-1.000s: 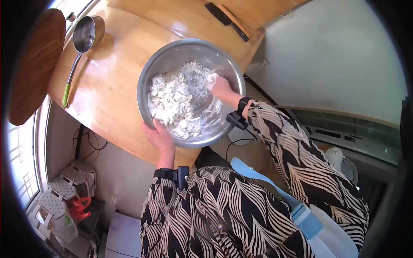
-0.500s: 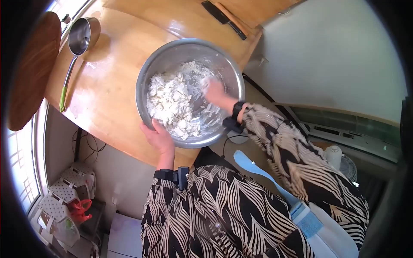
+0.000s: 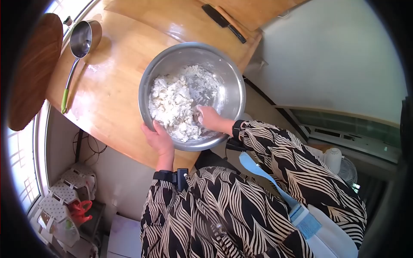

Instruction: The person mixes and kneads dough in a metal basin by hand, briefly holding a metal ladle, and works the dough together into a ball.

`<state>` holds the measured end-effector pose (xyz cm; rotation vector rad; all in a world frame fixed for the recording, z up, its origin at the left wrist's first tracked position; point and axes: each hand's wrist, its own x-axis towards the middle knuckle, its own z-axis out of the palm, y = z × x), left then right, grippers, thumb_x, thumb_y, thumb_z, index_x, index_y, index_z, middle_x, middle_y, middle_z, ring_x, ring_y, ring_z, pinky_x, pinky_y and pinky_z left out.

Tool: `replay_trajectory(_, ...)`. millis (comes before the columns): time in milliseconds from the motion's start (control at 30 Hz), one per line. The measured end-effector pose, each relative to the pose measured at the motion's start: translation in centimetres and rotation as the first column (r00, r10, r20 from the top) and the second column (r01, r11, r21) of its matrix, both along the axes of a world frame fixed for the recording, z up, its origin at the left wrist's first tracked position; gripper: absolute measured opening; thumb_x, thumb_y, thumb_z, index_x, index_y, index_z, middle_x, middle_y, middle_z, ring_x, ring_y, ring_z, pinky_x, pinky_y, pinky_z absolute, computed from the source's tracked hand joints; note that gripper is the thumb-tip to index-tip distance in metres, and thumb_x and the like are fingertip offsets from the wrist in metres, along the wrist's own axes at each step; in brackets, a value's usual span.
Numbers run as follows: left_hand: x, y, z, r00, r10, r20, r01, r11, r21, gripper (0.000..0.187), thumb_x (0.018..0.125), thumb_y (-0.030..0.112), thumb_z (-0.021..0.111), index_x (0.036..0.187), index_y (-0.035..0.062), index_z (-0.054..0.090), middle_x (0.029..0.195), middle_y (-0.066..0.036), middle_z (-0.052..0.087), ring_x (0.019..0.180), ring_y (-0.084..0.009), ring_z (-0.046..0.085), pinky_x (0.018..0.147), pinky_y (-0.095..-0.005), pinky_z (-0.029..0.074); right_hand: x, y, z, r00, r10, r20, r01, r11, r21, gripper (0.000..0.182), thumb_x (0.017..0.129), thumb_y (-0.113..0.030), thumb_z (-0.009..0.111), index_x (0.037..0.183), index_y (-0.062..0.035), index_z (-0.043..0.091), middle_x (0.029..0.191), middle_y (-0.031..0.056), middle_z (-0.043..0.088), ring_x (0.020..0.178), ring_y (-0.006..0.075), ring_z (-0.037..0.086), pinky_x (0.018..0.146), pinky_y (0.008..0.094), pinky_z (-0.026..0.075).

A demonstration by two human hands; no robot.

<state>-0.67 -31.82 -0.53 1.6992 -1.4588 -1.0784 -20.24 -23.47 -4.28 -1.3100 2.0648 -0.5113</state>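
Observation:
A wide steel mixing bowl (image 3: 234, 86) sits at the table's edge in front of me. Crumbly, shaggy flour dough (image 3: 172, 103) is heaped in its left part, with loose flour smeared over the bottom and right wall. My left hand (image 3: 158, 139) grips the near-left rim, thumb over the edge and fingers along the outside. Inside the bowl, at the lower right of the heap, my right hand (image 3: 208, 118) has its floury fingers curled against the dough. Its fingertips are partly hidden in the dough.
A steel ladle (image 3: 81, 41) with a green handle lies on the wooden table (image 3: 116, 86) at the left. At the back is a black knife (image 3: 223, 21) beside a wooden stick. A round wooden board (image 3: 36, 69) leans by the window. A fan (image 3: 344, 165) stands low at the right.
My right hand has moved from the bowl's right wall toward me and slightly left, to the edge of the dough. The left hand keeps its hold on the rim.

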Motion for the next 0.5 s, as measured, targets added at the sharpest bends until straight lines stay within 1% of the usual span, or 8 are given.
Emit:
replay_trajectory(33, 0.1, -0.2, -0.1, 1.0, 0.004, -0.002, -0.004, 1.0, -0.006, 0.031, 0.092, 0.022, 0.049, 0.111, -0.001, 0.045, 0.093, -0.02, 0.06, 0.083, -0.0354, 0.06, 0.073, -0.0417, 0.046, 0.2, 0.0, 0.3, 0.999, 0.045, 0.024, -0.047, 0.996, 0.071, 0.023, 0.072, -0.01, 0.053, 0.093, -0.0021, 0.06, 0.085, 0.021, 0.062, 0.083, 0.039, 0.06, 0.077, 0.0433, 0.048)
replay_trajectory(67, 0.0, -0.1, -0.3, 1.0, 0.006, -0.007, -0.006, 1.0, -0.006, 0.031, 0.092, 0.022, 0.049, 0.111, -0.0011, 0.045, 0.093, -0.02, 0.06, 0.083, -0.0355, 0.06, 0.073, -0.0419, 0.046, -1.4, -0.6, -1.7, 0.988, 0.068, -0.135, -0.072, 0.997, -0.024, 0.021, 0.074, -0.009, 0.053, 0.093, -0.0012, 0.059, 0.083, 0.0226, 0.062, 0.082, 0.0395, 0.061, 0.076, 0.0448, 0.048)
replay_trajectory(133, -0.2, 0.0, -0.2, 1.0, 0.013, -0.017, -0.013, 1.0, 0.021, 0.031, 0.092, 0.022, 0.049, 0.111, -0.0012, 0.045, 0.093, -0.02, 0.06, 0.084, -0.0357, 0.06, 0.074, -0.0421, 0.046, -5.3, -5.3, 2.9, 0.976, 0.035, -0.215, 0.02, 0.968, 0.249, 0.026, 0.079, -0.014, 0.052, 0.102, -0.0029, 0.057, 0.089, 0.022, 0.063, 0.087, 0.0384, 0.061, 0.077, 0.0438, 0.049)
replay_trajectory(200, -0.2, 0.1, 0.4, 1.0, 0.021, -0.022, -0.02, 0.998, 0.068, 0.031, 0.092, 0.022, 0.049, 0.112, -0.0014, 0.045, 0.094, -0.021, 0.06, 0.084, -0.0356, 0.06, 0.074, -0.0421, 0.046, -9.0, -5.6, -1.3, 0.952, -0.221, -0.211, 0.206, 0.975, -0.087, 0.023, 0.08, -0.013, 0.052, 0.1, -0.0051, 0.059, 0.087, 0.0205, 0.064, 0.085, 0.0365, 0.062, 0.075, 0.0441, 0.05)
replay_trajectory(300, 0.0, 0.2, -0.9, 1.0, 0.018, 0.022, -0.018, 1.0, 0.007, 0.032, 0.092, 0.022, 0.049, 0.113, -0.0017, 0.045, 0.095, -0.021, 0.06, 0.085, -0.0353, 0.06, 0.074, -0.0416, 0.046, -3.8, -3.9, -1.5, 0.975, -0.172, -0.143, 0.163, 0.984, -0.079, 0.022, 0.077, -0.009, 0.052, 0.097, -0.002, 0.058, 0.083, 0.023, 0.063, 0.079, 0.04, 0.061, 0.072, 0.0449, 0.049)
replay_trajectory(367, -0.1, 0.0, 0.0, 1.0, -0.004, 0.013, 0.003, 0.998, 0.056, 0.032, 0.092, 0.022, 0.049, 0.113, -0.002, 0.044, 0.096, -0.021, 0.06, 0.086, -0.0353, 0.059, 0.075, -0.0414, 0.046, 0.1, -1.6, -1.0, 0.998, -0.056, -0.04, 0.054, 0.998, -0.037, 0.026, 0.076, -0.004, 0.047, 0.099, -0.0007, 0.058, 0.091, 0.0269, 0.061, 0.088, 0.0416, 0.059, 0.085, 0.0458, 0.045)
replay_trajectory(433, 0.1, -0.2, 0.5, 1.0, -0.009, 0.002, 0.009, 0.997, 0.071, 0.032, 0.092, 0.022, 0.049, 0.113, -0.0022, 0.044, 0.096, -0.021, 0.059, 0.086, -0.0353, 0.059, 0.075, -0.0412, 0.046, -0.6, -1.1, -1.9, 0.998, 0.057, -0.033, -0.061, 0.991, -0.118, 0.024, 0.076, -0.005, 0.049, 0.097, 0.0, 0.058, 0.087, 0.0266, 0.061, 0.085, 0.0419, 0.059, 0.079, 0.0466, 0.046)
replay_trajectory(500, -0.1, -0.1, 0.0, 1.0, 0.005, -0.025, -0.003, 0.997, 0.073, 0.032, 0.092, 0.022, 0.049, 0.113, -0.0022, 0.045, 0.096, -0.021, 0.059, 0.086, -0.0351, 0.059, 0.075, -0.041, 0.046, -4.3, -4.1, 0.7, 0.998, -0.019, -0.058, 0.016, 0.998, -0.061, 0.023, 0.076, -0.005, 0.05, 0.097, 0.0015, 0.058, 0.086, 0.0271, 0.06, 0.083, 0.042, 0.059, 0.076, 0.0476, 0.046)
